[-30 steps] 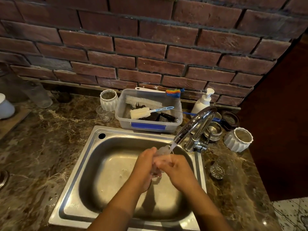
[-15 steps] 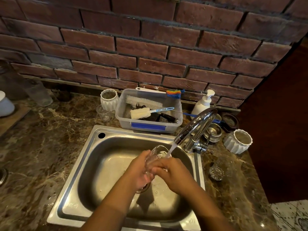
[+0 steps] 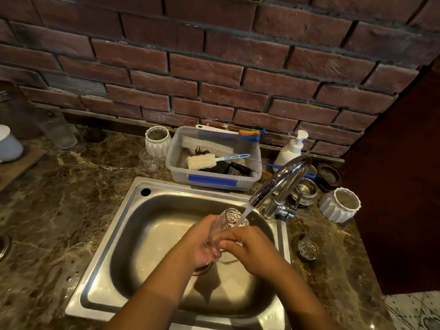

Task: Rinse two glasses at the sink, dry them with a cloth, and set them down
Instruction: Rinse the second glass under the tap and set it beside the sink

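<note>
Over the steel sink (image 3: 133, 236) my left hand (image 3: 202, 244) grips a clear glass (image 3: 226, 221), tilted with its mouth up and away from me. Water runs from the chrome tap (image 3: 281, 181) into that mouth. My right hand (image 3: 247, 246) wraps its fingers round the glass from the right side. The lower part of the glass is hidden between both hands. A second clear glass (image 3: 308, 246) stands on the marble counter just right of the sink. No cloth is in view.
Behind the sink sits a plastic tub (image 3: 214, 179) holding brushes, with a soap pump bottle (image 3: 289, 151) beside it. White ribbed cups stand at back left (image 3: 157, 141) and right (image 3: 339, 204). A small glass (image 3: 148, 160) and a brick wall close the back.
The glass has tipped so its open mouth shows and catches the stream; a second ago my hands covered it. Both hands stayed over the sink.
</note>
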Demonstrator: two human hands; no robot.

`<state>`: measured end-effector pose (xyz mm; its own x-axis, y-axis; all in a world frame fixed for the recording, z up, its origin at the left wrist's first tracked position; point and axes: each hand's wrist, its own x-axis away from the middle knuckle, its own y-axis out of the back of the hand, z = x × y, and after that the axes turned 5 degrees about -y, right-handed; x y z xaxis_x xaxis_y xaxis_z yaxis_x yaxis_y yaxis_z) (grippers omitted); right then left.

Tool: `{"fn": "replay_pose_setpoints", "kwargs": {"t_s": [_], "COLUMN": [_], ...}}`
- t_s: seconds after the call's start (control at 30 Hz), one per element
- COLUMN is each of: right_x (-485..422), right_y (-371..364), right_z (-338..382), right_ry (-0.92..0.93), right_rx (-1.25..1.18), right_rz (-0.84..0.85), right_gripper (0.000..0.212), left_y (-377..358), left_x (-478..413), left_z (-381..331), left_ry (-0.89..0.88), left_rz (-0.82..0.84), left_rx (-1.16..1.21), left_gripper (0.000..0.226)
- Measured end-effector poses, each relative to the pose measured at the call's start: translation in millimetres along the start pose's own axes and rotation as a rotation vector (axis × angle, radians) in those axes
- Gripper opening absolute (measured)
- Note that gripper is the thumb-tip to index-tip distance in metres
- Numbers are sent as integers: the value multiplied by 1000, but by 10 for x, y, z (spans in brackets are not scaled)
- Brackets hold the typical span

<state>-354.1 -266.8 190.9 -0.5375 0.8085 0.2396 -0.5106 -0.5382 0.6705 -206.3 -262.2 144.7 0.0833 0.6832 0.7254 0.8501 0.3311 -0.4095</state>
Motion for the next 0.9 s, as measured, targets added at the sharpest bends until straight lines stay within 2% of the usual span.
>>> {"fn": "replay_pose_setpoints", "kwargs": {"t_s": [0.07, 0.13, 0.2, 0.23, 0.3, 0.4, 0.5, 0.53, 0.6, 0.63, 0.7, 0.8, 0.83, 0.9], "right_x": [4, -26, -53, -53, -26, -6, -40, -56, -97, -114, -146, -195, -216, -234], "right_y": [-26, -104, -164, -165, -105, 51, 169, 192, 179, 142, 33, -140, -192, -277], "right_z": [31, 96, 125, 117, 70, -51, -118, -123, -143, -153, -169, -133, -115, -101], "right_ry": [-20, -239, -442, -428, -273, -54, 26, 21, -37, -97, -223, -365, -410, -521], "right_rx": [-106, -485, -818, -813, -612, -348, -336, -369, -432, -468, -545, -707, -760, -905], "right_rz": [-77, -258, -318, -305, -245, -76, 73, 39, -144, -248, -438, -621, -625, -539], "right_gripper": [22, 26, 27, 27, 26, 19, 17, 20, 39, 46, 45, 26, 27, 49], "left_y": [-53, -139, -172, -164, -114, -13, 92, 89, 54, 35, -1, -100, -139, -202], "left_x": [-29, -33, -55, -64, -72, -29, -22, -9, 28, 37, 38, 60, 63, 70], "left_z": [58, 150, 229, 225, 152, 21, 20, 44, 92, 119, 179, 285, 329, 403], "left_ry": [-160, -512, -789, -798, -592, -123, 40, 59, 73, 66, 43, -92, -180, -343], "left_rz": [-66, -217, -317, -324, -266, 4, 248, 335, 477, 515, 532, 483, 419, 236], "left_rx": [-30, -270, -482, -499, -435, -193, -141, -145, -108, -69, 12, -20, -76, -213], "left_gripper": [28, 22, 21, 23, 23, 33, 57, 63, 75, 77, 76, 71, 68, 63]}}
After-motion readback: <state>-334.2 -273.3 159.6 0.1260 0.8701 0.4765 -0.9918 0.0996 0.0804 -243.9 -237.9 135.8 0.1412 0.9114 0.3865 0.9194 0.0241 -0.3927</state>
